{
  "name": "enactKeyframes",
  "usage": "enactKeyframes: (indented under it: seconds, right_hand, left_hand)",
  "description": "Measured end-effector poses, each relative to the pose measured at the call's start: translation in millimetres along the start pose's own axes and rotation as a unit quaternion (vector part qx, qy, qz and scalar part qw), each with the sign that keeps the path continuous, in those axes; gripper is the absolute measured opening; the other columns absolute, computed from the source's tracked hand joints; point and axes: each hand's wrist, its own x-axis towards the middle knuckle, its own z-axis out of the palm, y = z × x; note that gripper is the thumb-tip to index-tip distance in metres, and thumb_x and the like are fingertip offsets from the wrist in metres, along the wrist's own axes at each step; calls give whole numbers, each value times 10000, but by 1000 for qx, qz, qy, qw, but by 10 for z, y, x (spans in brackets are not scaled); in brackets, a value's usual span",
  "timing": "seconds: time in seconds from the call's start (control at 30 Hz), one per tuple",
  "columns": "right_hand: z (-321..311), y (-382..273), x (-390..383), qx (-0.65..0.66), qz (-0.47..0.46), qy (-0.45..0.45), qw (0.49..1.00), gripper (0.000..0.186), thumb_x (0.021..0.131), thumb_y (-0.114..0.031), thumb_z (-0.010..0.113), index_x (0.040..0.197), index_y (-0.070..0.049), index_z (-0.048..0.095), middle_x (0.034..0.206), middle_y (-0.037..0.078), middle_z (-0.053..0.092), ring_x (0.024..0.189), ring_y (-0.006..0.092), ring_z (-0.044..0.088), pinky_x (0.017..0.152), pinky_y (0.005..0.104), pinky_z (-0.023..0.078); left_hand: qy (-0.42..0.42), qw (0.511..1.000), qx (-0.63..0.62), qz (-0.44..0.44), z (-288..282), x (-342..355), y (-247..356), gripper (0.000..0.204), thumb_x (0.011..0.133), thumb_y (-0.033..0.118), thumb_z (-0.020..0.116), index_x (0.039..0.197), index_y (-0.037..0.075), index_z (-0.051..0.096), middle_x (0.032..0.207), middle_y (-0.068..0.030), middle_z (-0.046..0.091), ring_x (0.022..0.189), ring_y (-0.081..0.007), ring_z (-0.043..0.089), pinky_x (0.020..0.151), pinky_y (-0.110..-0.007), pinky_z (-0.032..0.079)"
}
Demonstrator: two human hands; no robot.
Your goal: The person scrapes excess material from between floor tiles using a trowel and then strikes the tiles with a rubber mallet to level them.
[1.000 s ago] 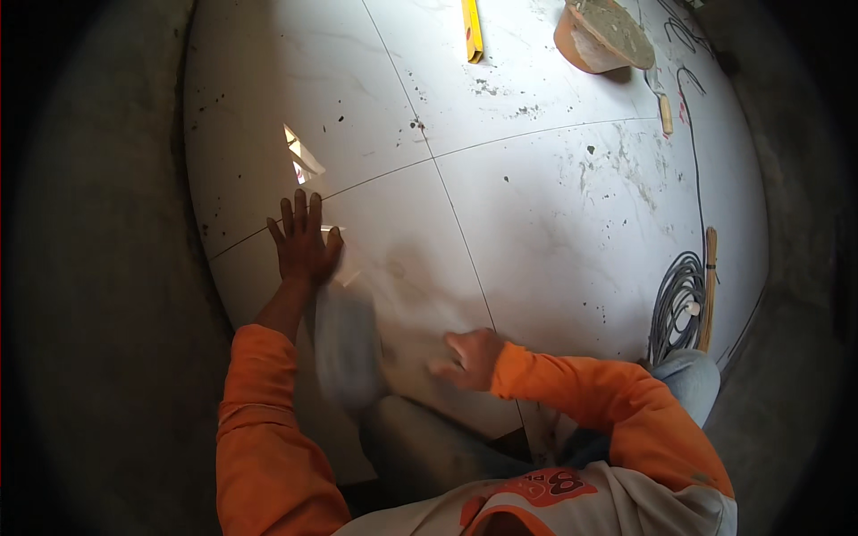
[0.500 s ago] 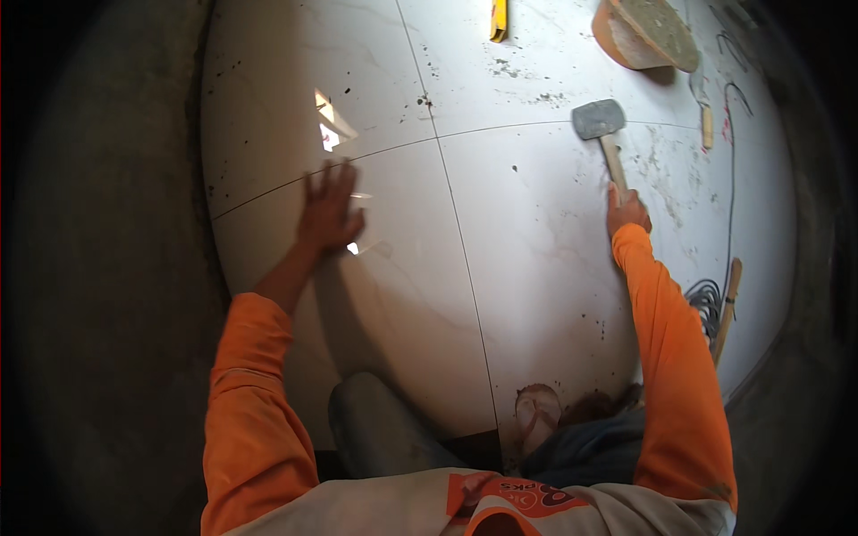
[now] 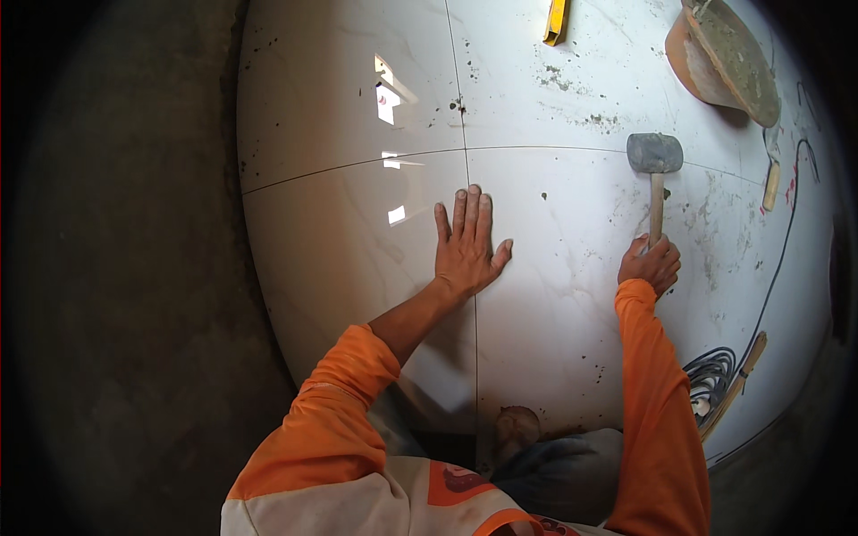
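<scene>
My left hand lies with fingers spread over the dark joint between two glossy white floor tiles, just below where the joints cross. Nothing is in it. On the right, my right hand is wrapped round the wooden handle of a rubber mallet. The mallet's grey-black head points away from me, over or near the cross joint. Whether the head touches the tile I cannot tell.
At the far right a mortar-crusted orange tub lies tipped, with a wooden-handled trowel nearby. A yellow level lies at the far edge. Coiled grey cable and a wooden stick are near right. Dark bare floor borders the tiles.
My left hand has moved right across the tile onto the joint. The mallet is still in my right hand, its handle now more upright in view. The whole view has shifted.
</scene>
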Motion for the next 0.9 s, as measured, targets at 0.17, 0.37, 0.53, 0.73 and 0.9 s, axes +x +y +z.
enactKeyframes:
  seconds: [0.17, 0.37, 0.53, 0.73, 0.9]
  right_hand:
    - [-87, -48, 15, 1, -7, -11, 1000, 359, 861, -340, 615, 1105, -83, 559, 1090, 102, 583, 956, 311, 576, 792, 458, 481]
    - [-84, -29, 17, -1, -12, -11, 1000, 371, 851, -342, 619, 1106, -79, 559, 1091, 104, 578, 948, 311, 576, 784, 458, 480]
    - [-20, 15, 36, 13, -9, -8, 1000, 360, 848, -347, 603, 1092, -91, 534, 1110, 105, 558, 972, 318, 555, 794, 469, 454]
    - [-28, -50, 7, 17, -18, 6, 1000, 344, 830, -329, 629, 1063, -87, 556, 1081, 106, 577, 943, 323, 575, 764, 475, 471]
    - [24, 23, 9, -7, -5, -7, 1000, 341, 831, -345, 635, 1042, -80, 591, 1082, 108, 597, 959, 325, 589, 775, 482, 484]
  left_hand:
    - [-21, 998, 52, -26, -270, 440, -253, 758, 923, 469, 421, 1476, -14, 232, 1563, -190, 196, 1447, -378, 162, 1140, -617, 60]
    - [3, 995, 40, -94, -73, 556, -33, 767, 929, 458, 403, 1465, -58, 216, 1560, -234, 152, 1453, -406, 101, 1147, -603, 34]
    - [-36, 999, -3, -8, 48, 303, 280, 794, 931, 466, 395, 1441, -112, 206, 1546, -287, 128, 1443, -447, 97, 1143, -613, 39]
    - [-26, 999, 43, -5, -272, 516, -772, 717, 917, 462, 488, 1515, 143, 254, 1587, -146, 170, 1468, -337, 132, 1169, -563, 35]
    - [41, 966, 118, -227, -689, 164, -2296, 709, 953, 447, 384, 1522, 80, 172, 1591, -172, 119, 1472, -357, 88, 1172, -550, 47]
